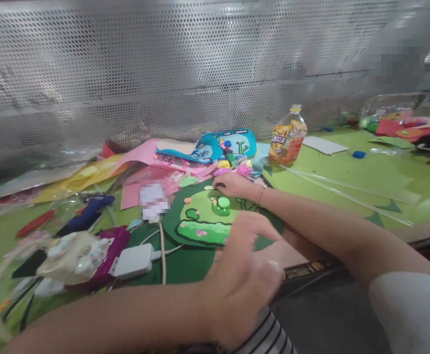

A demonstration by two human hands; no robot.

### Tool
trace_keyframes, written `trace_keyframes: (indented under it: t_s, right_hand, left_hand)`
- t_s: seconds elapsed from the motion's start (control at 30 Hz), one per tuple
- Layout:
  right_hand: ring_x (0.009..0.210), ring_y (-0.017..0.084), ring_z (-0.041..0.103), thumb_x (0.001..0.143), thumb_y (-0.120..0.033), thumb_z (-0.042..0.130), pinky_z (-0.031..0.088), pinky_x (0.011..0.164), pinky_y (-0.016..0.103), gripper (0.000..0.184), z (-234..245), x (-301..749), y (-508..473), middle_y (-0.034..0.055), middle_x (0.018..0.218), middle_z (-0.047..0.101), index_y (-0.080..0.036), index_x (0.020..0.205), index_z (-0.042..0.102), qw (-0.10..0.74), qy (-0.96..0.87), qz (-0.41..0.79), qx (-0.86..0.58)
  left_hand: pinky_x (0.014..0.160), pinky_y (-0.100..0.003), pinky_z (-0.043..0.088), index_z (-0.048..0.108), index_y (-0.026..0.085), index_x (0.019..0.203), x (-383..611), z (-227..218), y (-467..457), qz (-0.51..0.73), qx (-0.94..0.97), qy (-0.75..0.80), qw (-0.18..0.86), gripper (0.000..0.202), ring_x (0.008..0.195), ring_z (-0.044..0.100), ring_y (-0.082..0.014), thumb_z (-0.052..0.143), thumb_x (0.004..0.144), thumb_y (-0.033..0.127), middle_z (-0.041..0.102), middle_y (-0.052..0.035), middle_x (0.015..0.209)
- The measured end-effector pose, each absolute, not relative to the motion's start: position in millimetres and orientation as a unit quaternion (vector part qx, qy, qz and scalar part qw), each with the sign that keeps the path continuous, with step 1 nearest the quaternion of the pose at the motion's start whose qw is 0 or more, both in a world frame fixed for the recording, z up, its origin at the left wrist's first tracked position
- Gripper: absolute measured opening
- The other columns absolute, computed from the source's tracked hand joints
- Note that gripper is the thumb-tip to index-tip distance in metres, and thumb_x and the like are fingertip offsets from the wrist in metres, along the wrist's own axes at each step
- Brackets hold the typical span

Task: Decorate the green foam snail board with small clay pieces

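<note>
A dark green rounded board [174,211] with a light green clay picture lies in front of me. It carries a raised green strip [205,232] with small pink spots and a round green piece [222,206] near the middle. At the board's far edge, my right hand [233,185] wears a thin bracelet. Its fingers curl down close to a small pale green patch [209,187]; what they hold, if anything, is hidden. Nearer to me, my left hand [242,275] hovers over the board's near side, somewhat blurred. Its thumb and forefinger are bent and apart, with nothing visible between them.
Behind the board lie a blue decorated cutout [207,147] and pink and purple clay lumps [244,169]. An orange-labelled bottle [287,137] stands right of them. Left are a white charger [133,260], cables and a magenta case [113,250]. A perforated metal screen [144,73] closes the back.
</note>
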State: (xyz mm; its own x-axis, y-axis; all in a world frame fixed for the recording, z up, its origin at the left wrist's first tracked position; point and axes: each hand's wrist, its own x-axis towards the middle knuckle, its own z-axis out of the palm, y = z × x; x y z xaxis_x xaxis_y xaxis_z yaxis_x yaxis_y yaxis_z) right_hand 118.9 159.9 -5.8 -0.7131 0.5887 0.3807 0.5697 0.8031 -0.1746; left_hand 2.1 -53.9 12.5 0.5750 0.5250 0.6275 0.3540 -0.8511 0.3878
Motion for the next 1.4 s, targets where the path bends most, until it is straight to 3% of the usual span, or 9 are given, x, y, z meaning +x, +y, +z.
trace_keyframes:
  t_s: [0.07,0.13,0.27,0.57,0.8,1.07,1.27,1.4]
  right_hand:
    - [0.083,0.016,0.062,0.079,-0.008,0.048,0.045,0.075,0.026,0.026,-6,119,160,0.0089,0.094,0.07,-0.012,0.093,0.069,0.21,-0.927,0.02,-0.311]
    - [0.085,0.017,0.062,0.08,-0.009,0.048,0.046,0.077,0.027,0.026,-6,119,160,0.0097,0.096,0.07,-0.012,0.094,0.07,0.207,-0.929,0.015,-0.306]
    - [0.089,0.018,0.062,0.08,-0.009,0.048,0.046,0.081,0.03,0.028,-8,121,163,0.0106,0.099,0.069,-0.012,0.096,0.07,0.196,-0.936,0.008,-0.294]
    - [0.087,0.018,0.061,0.081,-0.008,0.047,0.047,0.079,0.029,0.031,-9,127,167,0.0096,0.098,0.068,-0.013,0.098,0.072,0.157,-0.951,-0.037,-0.265]
    - [0.086,0.017,0.061,0.079,-0.006,0.047,0.047,0.078,0.028,0.034,-5,131,170,0.0078,0.099,0.068,-0.017,0.1,0.072,0.132,-0.958,-0.054,-0.251]
    - [0.088,0.017,0.061,0.079,-0.006,0.046,0.048,0.079,0.029,0.037,-7,133,173,0.0072,0.101,0.068,-0.019,0.103,0.071,0.141,-0.956,-0.06,-0.25]
    - [0.09,0.018,0.059,0.079,-0.007,0.048,0.045,0.087,0.034,0.032,-10,133,177,0.0088,0.1,0.066,-0.017,0.097,0.073,0.175,-0.956,-0.067,-0.225]
    - [0.087,0.018,0.058,0.08,-0.008,0.049,0.046,0.084,0.033,0.03,-11,132,178,0.0088,0.099,0.065,-0.017,0.096,0.073,0.176,-0.957,-0.064,-0.22]
  left_hand:
    - [0.091,-0.033,0.046,0.045,0.014,0.113,13,11,-42,0.305,0.91,0.242,0.143,0.031,0.104,0.05,-0.018,0.038,0.089,0.033,0.054,-0.0092,0.109]
    - [0.099,-0.036,0.038,0.046,0.013,0.113,20,6,-38,0.211,0.955,0.186,0.096,0.034,0.11,0.047,-0.0203,0.041,0.087,0.034,0.055,-0.0095,0.112]
    - [0.095,-0.036,0.037,0.046,0.011,0.118,21,-3,-41,0.127,0.985,0.115,0.019,0.039,0.112,0.046,-0.0218,0.037,0.089,0.035,0.052,-0.0096,0.119]
    - [0.093,-0.036,0.037,0.051,0.012,0.11,20,-8,-37,0.108,0.986,0.124,0.017,0.034,0.111,0.047,-0.0236,0.039,0.088,0.034,0.053,-0.011,0.115]
    - [0.097,-0.038,0.034,0.047,0.011,0.117,20,-9,-36,0.091,0.987,0.129,0.01,0.039,0.114,0.045,-0.0247,0.043,0.086,0.034,0.051,-0.0112,0.116]
    - [0.095,-0.038,0.035,0.047,0.01,0.12,19,-11,-36,0.099,0.987,0.127,0.003,0.041,0.114,0.045,-0.024,0.045,0.085,0.032,0.052,-0.012,0.116]
    - [0.095,-0.038,0.035,0.047,0.01,0.12,20,-12,-36,0.101,0.987,0.125,0.003,0.04,0.112,0.046,-0.0233,0.042,0.086,0.031,0.052,-0.0114,0.116]
    - [0.094,-0.037,0.035,0.047,0.01,0.121,19,-12,-36,0.103,0.987,0.124,0.002,0.042,0.113,0.045,-0.0237,0.044,0.085,0.031,0.053,-0.0114,0.114]
